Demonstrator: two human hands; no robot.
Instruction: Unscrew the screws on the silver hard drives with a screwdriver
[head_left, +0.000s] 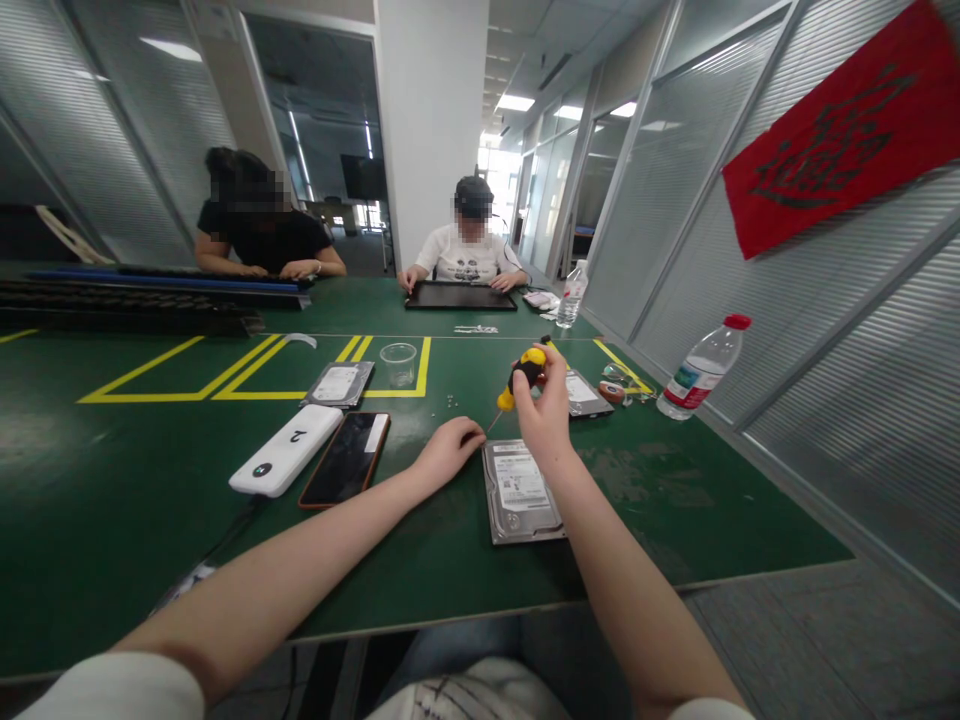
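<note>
A yellow and black screwdriver (523, 378) slants down in my right hand (546, 415), which is closed around its handle. Its thin shaft points at the far left corner of a hard drive (517, 485) lying label up on the table in front of me. At that same corner is my left hand (450, 447), its fingertips pinched together beside the screwdriver's tip; whatever they hold is too small to see. Several tiny screws (451, 402) lie scattered just beyond my left hand. My right forearm covers part of the drive's right side.
On the green table (420, 570) are a white power bank (285, 450), a phone (346, 460), a second hard drive (337, 384), a clear cup (399, 368), another drive (585, 394) and a water bottle (705, 370). Two people sit across, one at a dark panel (459, 296).
</note>
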